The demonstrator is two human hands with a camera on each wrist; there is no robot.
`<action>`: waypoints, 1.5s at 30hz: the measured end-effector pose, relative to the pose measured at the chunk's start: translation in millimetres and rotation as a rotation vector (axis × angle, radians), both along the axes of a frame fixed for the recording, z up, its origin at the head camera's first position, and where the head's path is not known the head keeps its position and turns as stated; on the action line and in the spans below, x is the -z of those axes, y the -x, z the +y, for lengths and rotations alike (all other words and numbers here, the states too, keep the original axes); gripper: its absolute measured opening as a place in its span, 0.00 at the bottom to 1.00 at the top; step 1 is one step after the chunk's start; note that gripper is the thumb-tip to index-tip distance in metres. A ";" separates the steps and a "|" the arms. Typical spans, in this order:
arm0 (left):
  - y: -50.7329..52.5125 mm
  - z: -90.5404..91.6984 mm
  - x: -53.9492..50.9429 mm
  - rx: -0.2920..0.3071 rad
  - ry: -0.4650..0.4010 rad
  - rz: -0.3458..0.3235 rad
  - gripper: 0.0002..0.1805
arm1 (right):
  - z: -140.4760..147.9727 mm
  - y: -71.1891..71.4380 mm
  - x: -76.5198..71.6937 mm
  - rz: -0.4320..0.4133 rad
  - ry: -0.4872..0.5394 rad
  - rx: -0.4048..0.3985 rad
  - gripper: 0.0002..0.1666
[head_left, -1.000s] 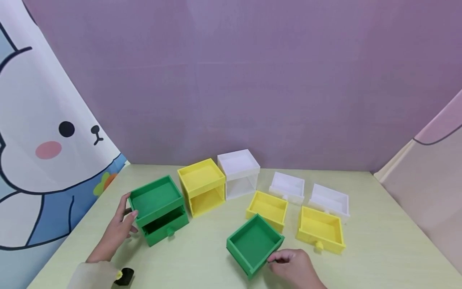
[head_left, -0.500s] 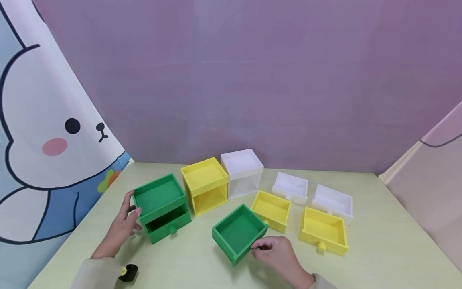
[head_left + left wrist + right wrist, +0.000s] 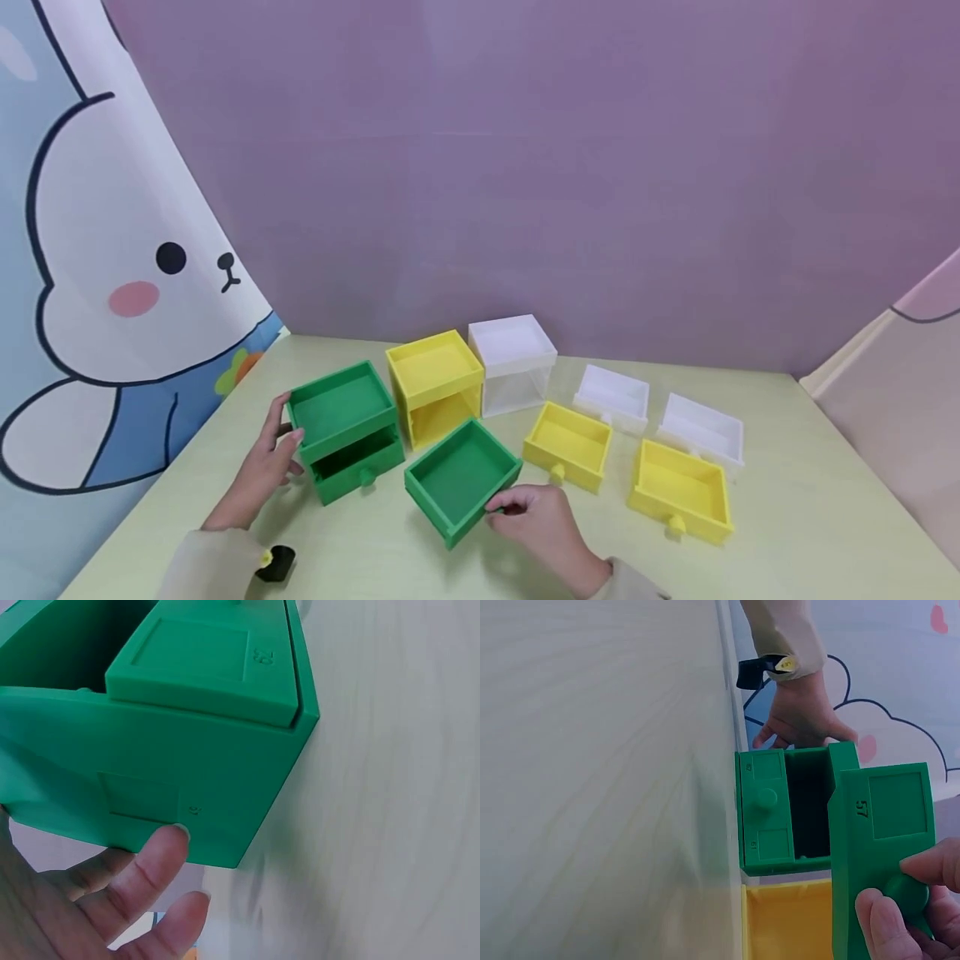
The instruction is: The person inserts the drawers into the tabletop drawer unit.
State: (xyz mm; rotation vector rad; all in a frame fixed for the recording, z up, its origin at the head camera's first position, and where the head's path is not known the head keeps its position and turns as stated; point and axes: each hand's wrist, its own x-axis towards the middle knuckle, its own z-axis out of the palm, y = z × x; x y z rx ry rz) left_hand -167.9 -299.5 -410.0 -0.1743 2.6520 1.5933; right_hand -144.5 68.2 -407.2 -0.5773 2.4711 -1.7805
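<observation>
A green two-slot cabinet [image 3: 345,408] stands at the left of the table, its lower drawer [image 3: 362,471] in place and its upper slot hollow. My left hand [image 3: 262,467] rests against the cabinet's left side; in the left wrist view its fairly straight fingers [image 3: 154,866] touch the side wall. With my right hand [image 3: 536,521] I pinch the round knob [image 3: 907,894] of a loose green drawer [image 3: 463,475], thumb and fingers round it. This drawer is held above the table, slightly tilted, just right of the cabinet. Its back end points toward the cabinets.
A yellow cabinet [image 3: 435,371] and a white cabinet [image 3: 513,346] with hollow fronts stand side by side behind. On the right lie two yellow drawers [image 3: 567,442] [image 3: 682,483] and two white drawers [image 3: 613,392] [image 3: 701,425]. A purple cloth wall [image 3: 562,183] closes the back.
My right hand has carried the green drawer leftward, closer to the green cabinet. My left hand keeps its place on the cabinet's side. The head view has shifted slightly.
</observation>
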 end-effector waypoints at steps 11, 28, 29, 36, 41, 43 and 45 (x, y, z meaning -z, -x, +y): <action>-1.6 -0.6 1.7 0.011 -0.014 0.052 0.35 | -28.1 5.9 0.2 -0.025 0.004 -0.012 0.04; 0.6 2.5 2.8 0.017 -0.015 0.047 0.36 | -65.8 8.3 3.9 -0.007 0.030 -0.011 0.05; 0.1 2.1 2.6 0.016 -0.013 0.047 0.36 | -68.2 7.8 3.8 -0.010 0.031 -0.014 0.05; 2.1 2.2 3.9 0.022 -0.013 0.043 0.36 | -82.5 2.2 9.4 -0.022 0.053 -0.009 0.05; 0.0 1.7 4.4 0.016 0.006 0.066 0.36 | -91.9 -2.9 13.3 -0.019 0.092 -0.001 0.05; -0.7 1.2 4.5 0.013 0.014 0.079 0.36 | -94.3 -4.7 13.9 -0.031 0.101 -0.003 0.05; -0.1 1.1 4.8 0.015 0.021 0.088 0.36 | -96.0 -6.0 14.4 -0.047 0.110 -0.004 0.05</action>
